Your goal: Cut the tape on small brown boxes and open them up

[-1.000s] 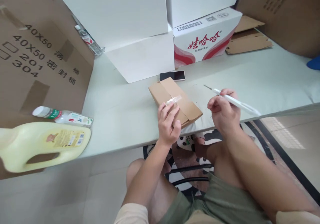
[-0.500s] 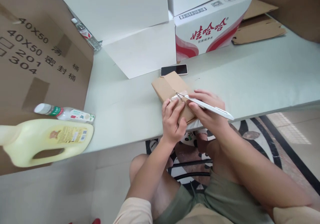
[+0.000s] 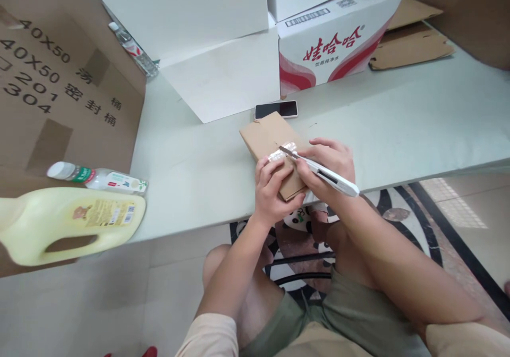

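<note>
Knife [image 3: 323, 172] slants over taped box [image 3: 271, 132]; carton [image 3: 329, 46] behind reads "娃哈哈".

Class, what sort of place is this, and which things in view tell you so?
Probably an indoor storage or work corner: a printed white carton and a large brown box are in view, with floor tiles below.
</note>
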{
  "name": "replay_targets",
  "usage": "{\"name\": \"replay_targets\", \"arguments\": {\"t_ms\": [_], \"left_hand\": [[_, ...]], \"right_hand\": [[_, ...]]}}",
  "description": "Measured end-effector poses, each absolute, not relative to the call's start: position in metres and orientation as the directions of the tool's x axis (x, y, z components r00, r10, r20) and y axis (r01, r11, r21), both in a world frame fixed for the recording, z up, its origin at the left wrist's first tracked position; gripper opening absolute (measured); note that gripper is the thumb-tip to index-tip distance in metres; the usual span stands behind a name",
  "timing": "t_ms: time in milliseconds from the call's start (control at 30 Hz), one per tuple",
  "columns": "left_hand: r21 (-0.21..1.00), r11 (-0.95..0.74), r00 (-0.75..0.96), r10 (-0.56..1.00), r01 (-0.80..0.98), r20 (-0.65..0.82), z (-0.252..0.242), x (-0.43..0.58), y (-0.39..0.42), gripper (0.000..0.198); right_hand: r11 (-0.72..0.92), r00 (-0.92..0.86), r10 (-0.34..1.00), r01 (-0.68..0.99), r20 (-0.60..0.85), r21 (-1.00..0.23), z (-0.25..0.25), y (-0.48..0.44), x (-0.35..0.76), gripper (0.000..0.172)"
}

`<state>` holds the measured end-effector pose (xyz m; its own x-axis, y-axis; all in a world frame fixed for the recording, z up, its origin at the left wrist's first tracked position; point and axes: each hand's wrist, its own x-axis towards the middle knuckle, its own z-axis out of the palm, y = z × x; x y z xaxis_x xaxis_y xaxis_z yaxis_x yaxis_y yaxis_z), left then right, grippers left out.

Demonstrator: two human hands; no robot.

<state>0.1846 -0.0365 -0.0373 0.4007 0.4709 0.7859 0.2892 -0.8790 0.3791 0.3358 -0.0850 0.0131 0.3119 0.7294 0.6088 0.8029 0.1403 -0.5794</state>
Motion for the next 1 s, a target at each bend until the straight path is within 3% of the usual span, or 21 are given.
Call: {"name": "replay_targets", "arguments": {"t_ms": [367,500,633,767,900,967,1000], "left_hand": [[0.333,-0.898,0.435,0.433,0.289,0.79,-0.037,0.184,-0.033,0.047],[0.426,-0.857,0.406,0.513,0.29,0.757,-0.038,0.188,-0.036,0.038],[0.488,-0.836,0.385,0.549,0.252,0.741,-0.038,0.188,-0.038,0.046],[0.483,-0.845,0.418,0.534,0.23,0.735,-0.037,0.182,-0.035,0.06],[0.472,-0.838,0.414,0.545,0.273,0.729,-0.042,0.172,-0.03,0.067],[0.505,-0.818,0.381,0.574,0.273,0.724,-0.049,0.165,-0.024,0.069],[0.536,-0.803,0.355,0.596,0.262,0.72,-0.054,0.161,-0.021,0.069]], "right_hand": [[0.165,0.175,0.69,0.907,0.702,-0.388,0.016,-0.097,0.338,0.015],[0.094,0.201,0.721,0.919,0.663,-0.382,0.016,-0.095,0.33,0.017],[0.123,0.222,0.704,0.897,0.675,-0.424,0.015,-0.092,0.325,0.016],[0.25,0.262,0.68,0.795,0.685,-0.552,0.018,-0.101,0.334,0.014],[0.51,0.378,0.416,0.656,0.827,-0.557,0.016,-0.112,0.352,0.022],[0.474,0.524,0.369,0.605,0.768,-0.64,0.008,-0.111,0.364,0.031],[0.381,0.582,0.417,0.585,0.698,-0.715,0.002,-0.109,0.371,0.033]]}}
